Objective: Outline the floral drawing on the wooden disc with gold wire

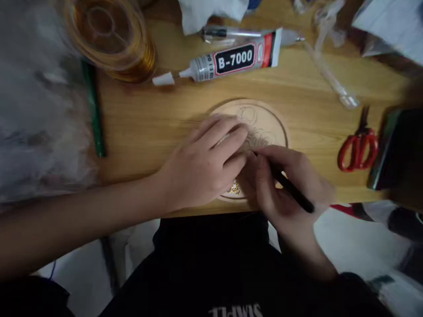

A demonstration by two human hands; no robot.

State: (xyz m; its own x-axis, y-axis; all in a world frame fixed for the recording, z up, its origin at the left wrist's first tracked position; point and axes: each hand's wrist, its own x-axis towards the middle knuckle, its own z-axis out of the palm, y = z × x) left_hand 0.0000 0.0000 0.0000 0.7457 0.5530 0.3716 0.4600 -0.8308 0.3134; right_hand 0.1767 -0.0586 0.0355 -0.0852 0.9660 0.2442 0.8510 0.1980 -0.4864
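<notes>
A round wooden disc (277,127) with fine line drawings on its face lies near the table's front edge. My left hand (208,163) rests over its left part, fingers bent and close together; whatever may be under the fingertips is hidden. Between the thumb and fingers of my right hand (284,180) is a slim black tool (294,191), its tip pointing to the middle of the disc beside my left fingertips. A small gold wire ornament (234,188) shows on the disc below my left hand.
Behind the disc lie a B-7000 glue tube (236,59), its white cap (163,79) and a pen. A spool of gold wire (109,39) and a green stick (94,110) are left; red-handled scissors (358,147) and a dark device (399,149) are right.
</notes>
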